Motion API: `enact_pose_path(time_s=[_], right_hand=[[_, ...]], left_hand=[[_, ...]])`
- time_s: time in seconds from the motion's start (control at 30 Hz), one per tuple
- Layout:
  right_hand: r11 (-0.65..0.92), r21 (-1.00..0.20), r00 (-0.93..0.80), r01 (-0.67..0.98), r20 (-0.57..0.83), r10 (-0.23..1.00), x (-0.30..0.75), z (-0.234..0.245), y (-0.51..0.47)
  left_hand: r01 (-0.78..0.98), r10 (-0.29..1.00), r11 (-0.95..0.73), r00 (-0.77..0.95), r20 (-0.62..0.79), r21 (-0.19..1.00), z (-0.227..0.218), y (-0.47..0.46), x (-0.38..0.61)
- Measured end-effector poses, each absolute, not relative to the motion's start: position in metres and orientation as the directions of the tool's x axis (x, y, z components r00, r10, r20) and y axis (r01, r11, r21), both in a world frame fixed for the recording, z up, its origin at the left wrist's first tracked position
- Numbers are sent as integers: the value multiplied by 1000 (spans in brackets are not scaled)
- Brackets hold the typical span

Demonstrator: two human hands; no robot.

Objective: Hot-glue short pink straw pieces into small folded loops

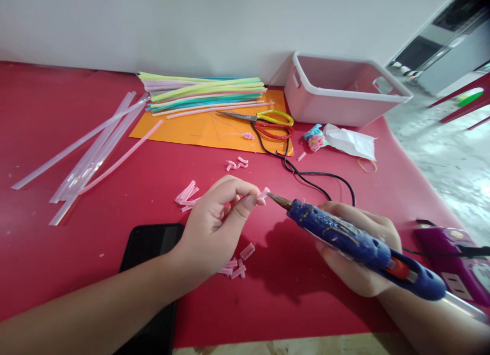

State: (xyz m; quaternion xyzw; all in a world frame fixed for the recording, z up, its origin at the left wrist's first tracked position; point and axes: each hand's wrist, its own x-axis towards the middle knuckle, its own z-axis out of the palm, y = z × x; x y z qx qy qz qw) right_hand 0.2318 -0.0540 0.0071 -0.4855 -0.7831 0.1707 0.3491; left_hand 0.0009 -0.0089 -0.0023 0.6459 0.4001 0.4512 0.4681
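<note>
My left hand (218, 217) pinches a short piece of pink pipe cleaner (263, 193) between thumb and forefinger. In my right hand (360, 253) is a blue hot glue gun (340, 237), its metal nozzle at or almost at the pink piece; I cannot tell whether they touch. A clear glue stick (465, 305) pokes out of the gun's back end. Cut pink pipe cleaner pieces (187, 193) lie left of my left hand, and more pieces (238, 268) lie below it. Several curled pink pieces (237, 164) sit just beyond.
Beyond lie scissors (264, 120) and bundled pipe cleaners (206, 95) on an orange sheet (172, 130). Clear glue sticks (95, 156) are at left, a black phone (153, 248) under my left arm. A pink bin (340, 97), black cord (306, 174) and purple power strip (451, 258) occupy the right.
</note>
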Motion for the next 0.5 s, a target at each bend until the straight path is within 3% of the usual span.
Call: enact_pose_path(time_s=[0.5], right_hand=[[497,-604,-308,624,394,866,236,4,-53]], left_hand=[[85,941,-227,277,195,970,-2,-9,0]])
